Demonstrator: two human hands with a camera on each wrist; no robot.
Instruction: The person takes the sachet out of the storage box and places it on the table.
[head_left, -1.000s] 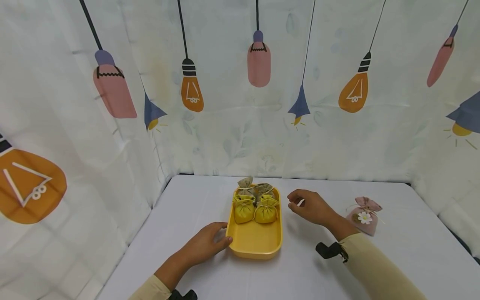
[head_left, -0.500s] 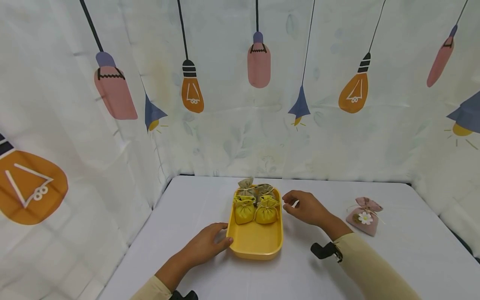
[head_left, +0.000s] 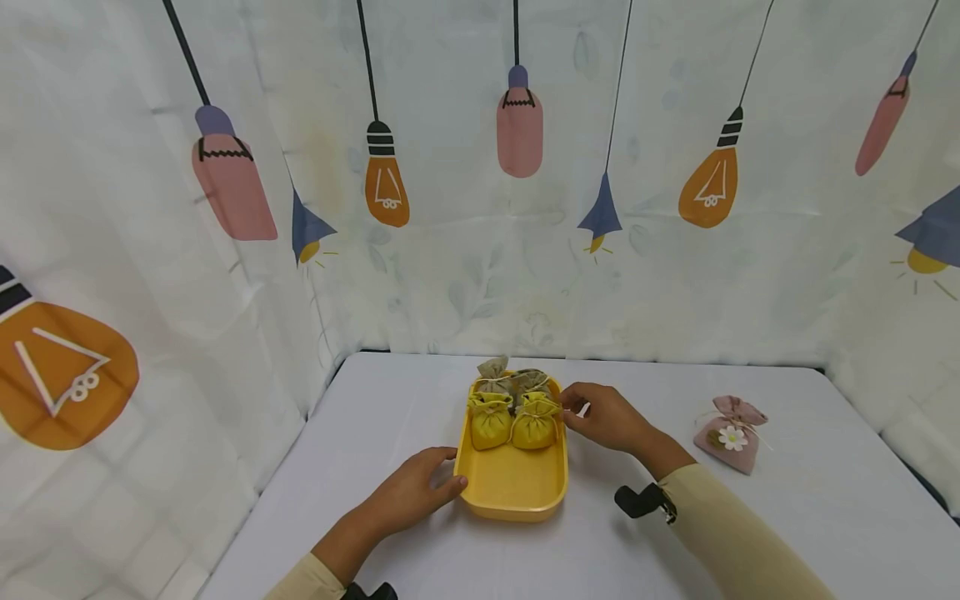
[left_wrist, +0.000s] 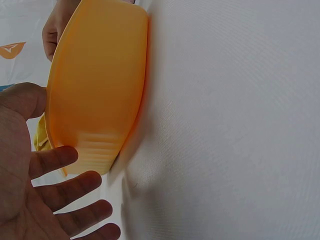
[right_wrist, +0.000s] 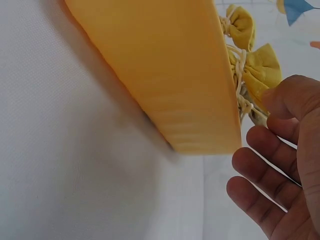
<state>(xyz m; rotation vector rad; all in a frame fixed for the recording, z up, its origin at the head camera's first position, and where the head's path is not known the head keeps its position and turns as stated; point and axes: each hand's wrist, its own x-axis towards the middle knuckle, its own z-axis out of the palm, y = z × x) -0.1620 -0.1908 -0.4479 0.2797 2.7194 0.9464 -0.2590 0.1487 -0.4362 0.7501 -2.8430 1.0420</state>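
Yellow tray (head_left: 514, 493), one, lower centre of frame; best kept still by light rim contact. Yellow pouch (head_left: 534, 430), the right one, inside it; probably best handled by its gathered neck. Left hand (head_left: 408, 497), fingers spread, thumb at the tray's left rim. Right hand (head_left: 611, 419), at the right rim, fingers loosely bent; whether pinching the pouch, cannot tell.
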